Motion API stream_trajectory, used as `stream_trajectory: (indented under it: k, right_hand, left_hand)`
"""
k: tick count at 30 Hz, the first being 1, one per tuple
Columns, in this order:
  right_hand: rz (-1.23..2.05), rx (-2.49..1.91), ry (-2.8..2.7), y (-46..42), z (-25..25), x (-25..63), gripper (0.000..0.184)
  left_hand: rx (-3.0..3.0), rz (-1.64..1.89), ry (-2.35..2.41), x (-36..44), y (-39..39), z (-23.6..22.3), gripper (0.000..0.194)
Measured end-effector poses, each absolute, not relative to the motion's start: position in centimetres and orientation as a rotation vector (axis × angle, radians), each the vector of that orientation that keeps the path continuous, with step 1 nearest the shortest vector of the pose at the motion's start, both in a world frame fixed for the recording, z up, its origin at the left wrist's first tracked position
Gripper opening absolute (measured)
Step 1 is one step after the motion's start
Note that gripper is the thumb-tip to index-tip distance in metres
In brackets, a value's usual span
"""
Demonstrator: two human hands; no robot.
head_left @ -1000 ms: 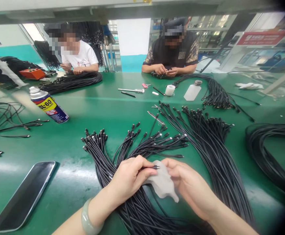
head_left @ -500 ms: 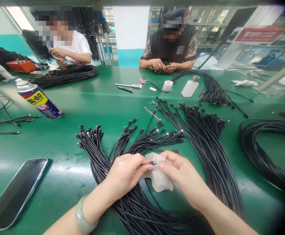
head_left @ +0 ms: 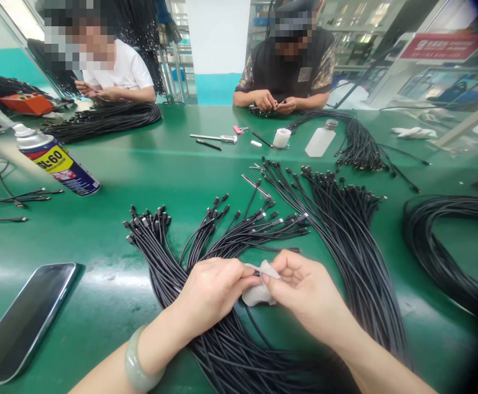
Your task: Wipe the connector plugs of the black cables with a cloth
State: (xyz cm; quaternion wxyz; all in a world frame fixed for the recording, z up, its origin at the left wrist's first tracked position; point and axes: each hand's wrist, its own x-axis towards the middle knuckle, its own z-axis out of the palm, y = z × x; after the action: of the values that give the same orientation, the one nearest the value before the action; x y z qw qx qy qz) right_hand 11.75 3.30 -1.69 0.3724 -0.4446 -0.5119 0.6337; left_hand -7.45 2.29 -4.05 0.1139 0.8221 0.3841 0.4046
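My left hand (head_left: pixel 218 284) pinches a black cable connector (head_left: pixel 257 272) between thumb and fingers. A thin white cloth (head_left: pixel 259 294) is gripped by my right hand (head_left: pixel 304 284), and a fold of it lies against the connector's tip, partly covering it. Below my wrists a thick bundle of black cables (head_left: pixel 239 350) runs across the table, its connector ends fanned out beyond my hands. To the right a second bundle of black cables (head_left: pixel 345 246) lies with its ends pointing away from me.
A phone (head_left: pixel 21 323) lies at left, with a spray can (head_left: pixel 58 161) beyond it. Further off are calipers (head_left: pixel 218 138), a white bottle (head_left: pixel 321 139) and a small white jar (head_left: pixel 281 138). Coiled cable (head_left: pixel 423 246) sits at right. Two people (head_left: pixel 283 71) work across the green table (head_left: pixel 140 175).
My right hand has brought the cloth up over the connector's tip, which was bare before. The cloth is now more bunched. The whole view has shifted slightly.
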Motion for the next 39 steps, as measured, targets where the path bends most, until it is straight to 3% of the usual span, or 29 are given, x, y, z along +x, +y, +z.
stream_trajectory:
  k: [27,39]
  right_hand:
    - [1.716,-1.197,-1.285,3.5,-1.7,11.9,0.017]
    - [1.876,-1.132,-1.097,3.8,-1.6,12.1,0.035]
  left_hand:
    - [2.119,0.976,1.081,-7.7,2.6,-3.6,0.013]
    - [1.982,1.017,1.069,-7.7,2.5,-3.1,0.012]
